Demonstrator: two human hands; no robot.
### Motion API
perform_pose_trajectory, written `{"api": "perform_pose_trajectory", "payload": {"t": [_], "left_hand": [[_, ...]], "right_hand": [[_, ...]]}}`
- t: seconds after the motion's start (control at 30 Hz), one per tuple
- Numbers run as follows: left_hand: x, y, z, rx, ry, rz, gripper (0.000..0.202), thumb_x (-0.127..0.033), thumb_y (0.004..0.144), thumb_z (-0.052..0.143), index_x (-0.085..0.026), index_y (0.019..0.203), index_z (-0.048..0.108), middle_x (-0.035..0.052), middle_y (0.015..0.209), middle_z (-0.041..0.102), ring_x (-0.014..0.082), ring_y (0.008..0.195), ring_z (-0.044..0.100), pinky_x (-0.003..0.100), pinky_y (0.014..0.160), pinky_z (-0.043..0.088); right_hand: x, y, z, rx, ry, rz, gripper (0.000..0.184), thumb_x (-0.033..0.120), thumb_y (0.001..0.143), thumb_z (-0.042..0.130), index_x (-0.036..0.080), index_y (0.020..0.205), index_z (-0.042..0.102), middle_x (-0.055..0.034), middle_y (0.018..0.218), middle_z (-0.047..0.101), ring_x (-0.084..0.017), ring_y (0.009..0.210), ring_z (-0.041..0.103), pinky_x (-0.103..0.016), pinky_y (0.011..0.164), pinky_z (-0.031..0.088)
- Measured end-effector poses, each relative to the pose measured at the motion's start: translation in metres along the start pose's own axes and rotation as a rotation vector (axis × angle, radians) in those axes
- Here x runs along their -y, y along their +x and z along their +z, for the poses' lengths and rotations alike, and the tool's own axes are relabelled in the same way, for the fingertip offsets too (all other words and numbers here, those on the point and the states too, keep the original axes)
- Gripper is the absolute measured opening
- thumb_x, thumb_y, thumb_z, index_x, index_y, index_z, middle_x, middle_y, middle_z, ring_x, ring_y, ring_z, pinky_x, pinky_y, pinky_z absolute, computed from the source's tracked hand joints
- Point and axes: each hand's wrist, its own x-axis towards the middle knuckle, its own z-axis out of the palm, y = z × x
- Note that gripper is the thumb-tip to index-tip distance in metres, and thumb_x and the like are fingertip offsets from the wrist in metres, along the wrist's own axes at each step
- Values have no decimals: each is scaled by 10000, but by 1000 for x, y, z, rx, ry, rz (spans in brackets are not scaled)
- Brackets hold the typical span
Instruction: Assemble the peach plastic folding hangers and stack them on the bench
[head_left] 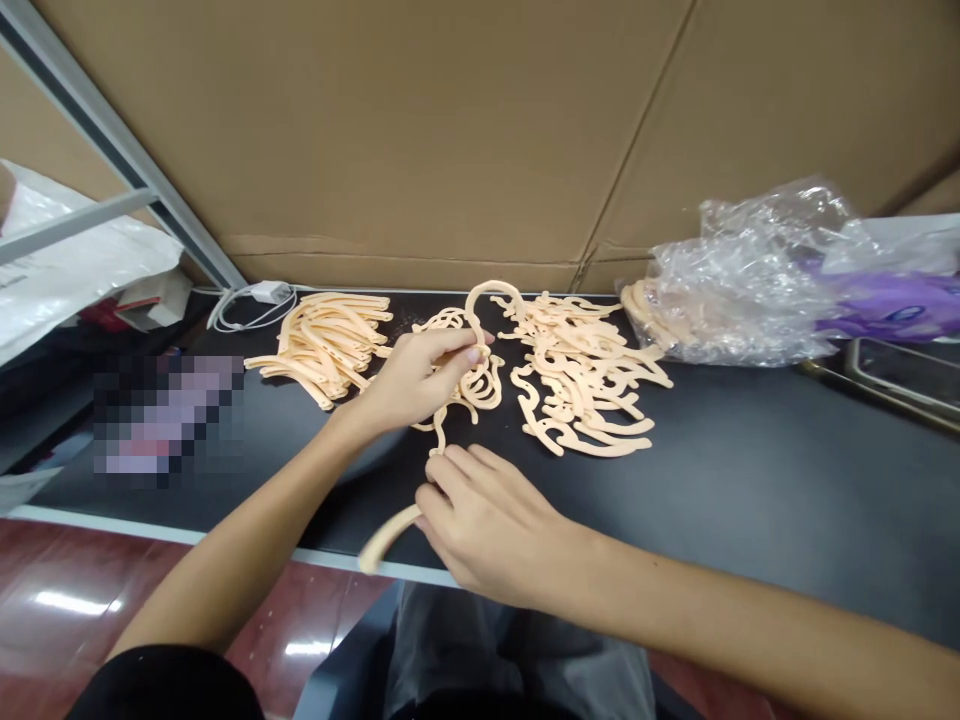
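Near the middle of the table, my left hand [420, 378] is closed in a pinch on a beige plastic hanger hook [480, 292], whose curved end rises above the fingers. Closer to the front edge, my right hand [491, 520] wraps round a beige curved hanger arm [386, 540], with its blurred end sticking out to the left. A thin beige piece [440, 430] shows between the two hands; whether it joins either part cannot be seen. Behind my left hand lies a heap of loose hooks [491, 390], partly covered by the fingers.
Left of the hooks is a pile of straight-ish beige arms [330, 345]; to the right, a pile of curved arms [585, 380]. A white cable with charger [262, 295], a clear plastic bag [750, 290], a purple packet [892, 305] and a cardboard wall [420, 130] border the black table [720, 480].
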Motion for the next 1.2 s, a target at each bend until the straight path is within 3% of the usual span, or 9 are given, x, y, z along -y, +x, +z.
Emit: {"api": "perform_pose_trajectory", "payload": {"t": [0.2,0.27,0.37,0.47,0.57,0.73,0.9,1.0,1.2], "left_hand": [[-1,0,5,13,10,38,266,-338,968,512,-166,916,708,32,812,711,182,833,672,270,748,516],[0,0,4,16,16,25,254,-330,957,523,-168,890,706,20,763,691,181,823,667,261,729,511],[-2,1,3,36,6,12,270,-322,950,527,-161,799,684,19,762,688,167,790,652,249,703,498],[-8,0,2,81,-33,-14,316,-339,960,516,-151,740,644,33,833,709,141,715,617,234,632,461],[-14,-2,3,126,-97,-29,319,-348,970,515,-147,755,639,30,810,692,123,659,579,228,588,430],[-15,-4,7,150,-118,16,288,-346,973,543,-156,808,683,15,718,654,126,649,582,235,588,443],[-11,-6,13,27,-216,18,188,-328,907,673,-174,821,740,86,958,772,192,853,710,277,678,538],[-12,-7,14,37,-257,37,161,-303,879,717,-171,795,754,105,1032,780,213,918,729,285,699,554],[-18,-8,15,62,-194,74,146,-306,890,712,-177,880,779,71,905,787,133,644,651,244,551,485]], "right_hand": [[-14,-10,-5,41,86,14,213,181,999,464,144,876,633,-91,862,653,-222,801,591,-363,755,459],[-31,-18,-17,53,209,89,239,207,1019,437,150,937,654,-78,858,685,-207,772,615,-346,735,468],[-65,-31,-40,-33,388,228,266,224,1009,467,169,1202,642,-85,1031,735,-192,872,664,-311,763,479],[-97,-40,-57,-42,441,417,287,304,1016,457,193,1058,717,-27,819,709,-152,702,612,-280,650,442],[-114,-46,-64,-36,527,543,331,415,989,492,202,936,739,16,622,581,-128,557,477,-270,525,351],[-116,-46,-67,15,702,608,352,433,953,518,193,764,692,16,607,530,-108,535,410,-263,485,291],[-119,-47,-71,62,808,628,312,398,939,528,189,809,720,16,614,540,-102,520,409,-261,473,293],[-121,-49,-71,101,836,592,294,408,933,546,200,868,744,23,606,539,-105,529,421,-258,483,307],[-123,-50,-69,121,804,548,280,394,940,550,200,934,752,19,661,580,-113,583,460,-256,514,326]]}}
